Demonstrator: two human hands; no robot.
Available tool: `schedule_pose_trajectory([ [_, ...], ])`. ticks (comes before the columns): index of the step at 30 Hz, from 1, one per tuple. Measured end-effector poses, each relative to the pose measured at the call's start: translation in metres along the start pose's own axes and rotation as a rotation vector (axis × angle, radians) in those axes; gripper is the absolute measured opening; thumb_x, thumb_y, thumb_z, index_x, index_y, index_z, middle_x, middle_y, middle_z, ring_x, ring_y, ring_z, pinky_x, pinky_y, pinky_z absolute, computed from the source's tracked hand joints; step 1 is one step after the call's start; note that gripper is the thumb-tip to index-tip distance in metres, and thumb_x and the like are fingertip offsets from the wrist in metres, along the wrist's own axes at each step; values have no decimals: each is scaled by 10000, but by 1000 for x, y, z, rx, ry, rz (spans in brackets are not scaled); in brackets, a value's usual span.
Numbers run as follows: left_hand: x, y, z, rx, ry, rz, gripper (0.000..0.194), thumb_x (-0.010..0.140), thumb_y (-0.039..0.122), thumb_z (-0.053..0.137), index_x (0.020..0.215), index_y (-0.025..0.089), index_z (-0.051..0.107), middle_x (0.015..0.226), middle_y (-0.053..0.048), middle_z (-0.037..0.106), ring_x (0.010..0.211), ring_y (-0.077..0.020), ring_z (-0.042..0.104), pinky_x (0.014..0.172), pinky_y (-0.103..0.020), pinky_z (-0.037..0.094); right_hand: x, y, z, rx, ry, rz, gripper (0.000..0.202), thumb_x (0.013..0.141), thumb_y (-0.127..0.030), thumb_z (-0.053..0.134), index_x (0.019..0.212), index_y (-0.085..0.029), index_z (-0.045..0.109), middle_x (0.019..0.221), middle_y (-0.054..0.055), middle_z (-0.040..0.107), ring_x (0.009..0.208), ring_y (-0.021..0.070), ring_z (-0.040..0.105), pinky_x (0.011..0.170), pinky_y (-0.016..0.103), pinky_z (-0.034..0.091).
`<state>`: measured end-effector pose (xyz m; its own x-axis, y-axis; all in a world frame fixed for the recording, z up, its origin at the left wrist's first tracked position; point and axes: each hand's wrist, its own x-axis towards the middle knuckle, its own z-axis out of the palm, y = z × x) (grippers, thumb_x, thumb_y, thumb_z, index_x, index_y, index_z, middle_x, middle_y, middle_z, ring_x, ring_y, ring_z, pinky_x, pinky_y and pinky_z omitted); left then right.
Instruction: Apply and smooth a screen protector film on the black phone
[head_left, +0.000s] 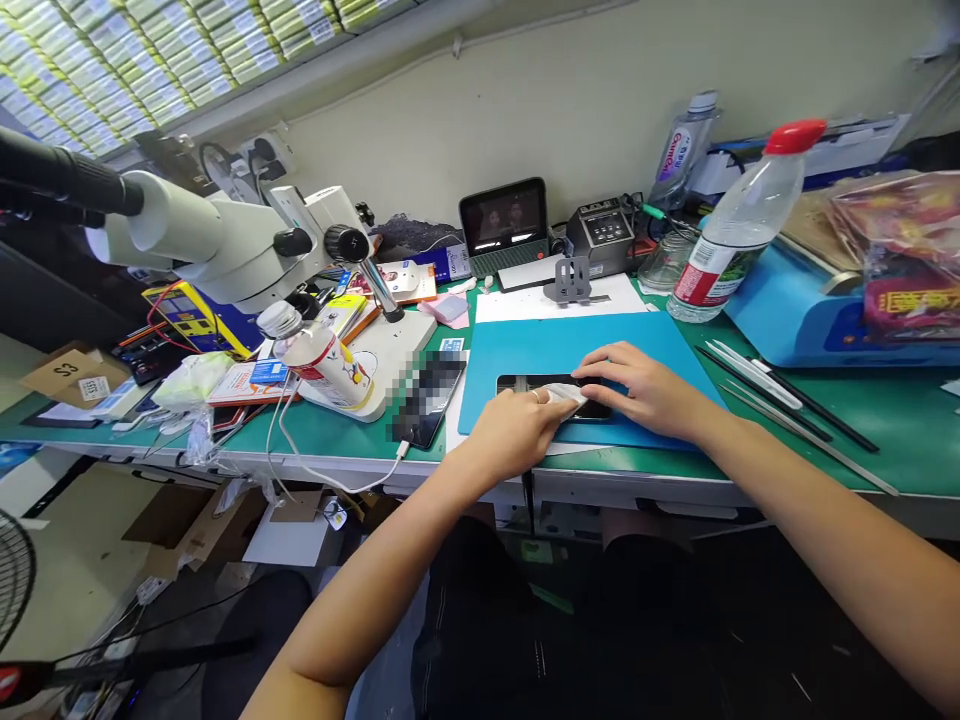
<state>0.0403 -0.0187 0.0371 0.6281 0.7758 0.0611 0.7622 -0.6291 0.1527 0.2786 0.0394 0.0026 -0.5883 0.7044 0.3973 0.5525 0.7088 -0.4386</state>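
Wiping, it seems: flat, black-faced rectangular phone on smooth blue rectangular mat.
Your left hand grasps a crumpled white tissue against the phone; your right hand bends its fingers by the upper edge, whether gripping cannot be told. Another stroke would likely call for even pressure, phone steadied.

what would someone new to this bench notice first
Probably the big white microscope at the left, then the red-capped bottle towards the right. Between them, on a bright blue mat, the left hand holds a white wipe against a dark phone-like device, with the right hand over its right end.
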Motion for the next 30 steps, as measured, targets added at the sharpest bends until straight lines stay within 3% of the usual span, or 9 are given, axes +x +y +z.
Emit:
schedule_pose_trajectory([
  [6,-6,-3,11,-95,100,54,449,1007,174,408,1418,277,555,1113,-56,718,960,-235,685,811,-334,474,6,-18,-4,18,-7,-55,322,959,-477,551,841,-244,739,953,114,704,970,295,639,850,472,542],
  [12,-14,-3,18,-556,270,-121,650,935,197,476,1550,173,271,935,-18,700,662,-166,611,627,-268,441,-14,-46,-12,62,199,-21,99,944,-309,614,931,-246,689,914,63,721,874,237,669,777,390,545],
  [14,-16,-3,20,-650,270,-114,558,932,201,487,1483,207,405,870,7,678,633,-147,591,613,-255,432,-23,-55,-12,101,251,-19,62,937,-266,624,959,-262,681,909,45,732,870,233,681,782,384,551],
  [17,-16,-2,20,-641,251,-61,383,919,207,532,1294,222,605,888,-8,679,733,-168,623,719,-282,480,-31,-68,-12,122,257,-56,92,929,-228,624,972,-281,685,914,33,751,902,243,691,813,393,560],
  [22,-15,9,13,-600,299,71,647,852,356,740,1434,195,507,1296,-129,589,1213,-283,563,1012,-397,473,-37,-81,-18,74,246,-86,107,920,-186,637,972,-272,673,887,29,743,896,223,694,810,363,565],
  [24,-15,16,13,-683,318,124,627,862,374,754,1416,215,509,1365,-122,579,1280,-276,536,1074,-400,434,-40,-86,-19,71,236,-96,110,919,-174,642,972,-266,673,885,24,742,885,208,700,805,342,566],
  [27,-16,28,18,-814,326,104,476,900,311,716,1341,219,561,1140,-60,696,1084,-231,638,995,-371,462,-44,-93,-18,51,223,-95,109,923,-171,643,978,-257,682,889,20,749,876,192,704,797,319,561],
  [30,-19,34,22,-896,300,9,279,911,234,661,1188,198,657,842,6,669,810,-174,627,810,-301,473,-49,-97,-16,41,211,-49,96,937,-197,633,990,-248,694,882,25,744,830,184,696,759,312,553],
])
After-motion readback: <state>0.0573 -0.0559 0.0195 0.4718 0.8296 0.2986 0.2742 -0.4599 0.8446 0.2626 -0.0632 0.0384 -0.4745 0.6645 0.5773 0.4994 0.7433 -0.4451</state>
